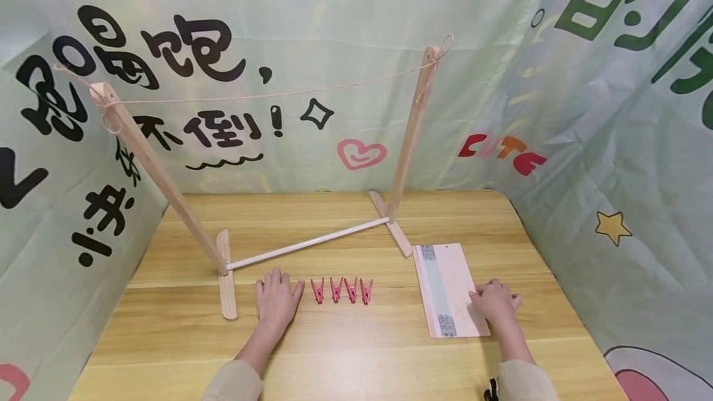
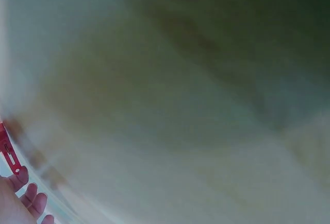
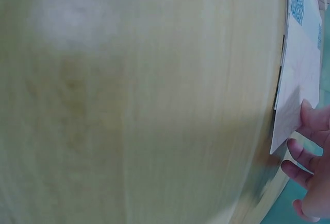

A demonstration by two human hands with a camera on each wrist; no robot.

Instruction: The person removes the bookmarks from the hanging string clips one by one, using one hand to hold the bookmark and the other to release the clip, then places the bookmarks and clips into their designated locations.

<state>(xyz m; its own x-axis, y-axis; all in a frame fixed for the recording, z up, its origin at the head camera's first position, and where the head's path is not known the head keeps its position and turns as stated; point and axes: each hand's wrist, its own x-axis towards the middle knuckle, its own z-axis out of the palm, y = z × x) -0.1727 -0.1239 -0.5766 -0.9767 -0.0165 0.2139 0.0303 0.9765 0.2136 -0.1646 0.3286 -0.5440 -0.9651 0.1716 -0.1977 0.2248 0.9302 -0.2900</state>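
My left hand [image 1: 276, 300] rests on the table with its fingers spread, just left of a row of several pink clothespins [image 1: 336, 290]. In the left wrist view, one clothespin [image 2: 10, 154] shows beside the thumb. My right hand [image 1: 497, 303] pinches the right edge of a pale pink card [image 1: 458, 280] with a patterned blue-grey band. The right wrist view shows the thumb over the card [image 3: 299, 74] and fingers near its edge, with the near corner slightly raised. Sheet edges show under the card, so it seems to top a stack.
Behind the hands stands a wooden rack with a left post [image 1: 167, 184], a right post [image 1: 411, 135] and a white bar [image 1: 306, 244] between the feet. A string [image 1: 267, 95] spans the post tops. Printed cloth [image 1: 445, 11] surrounds the wooden table [image 1: 345, 357].
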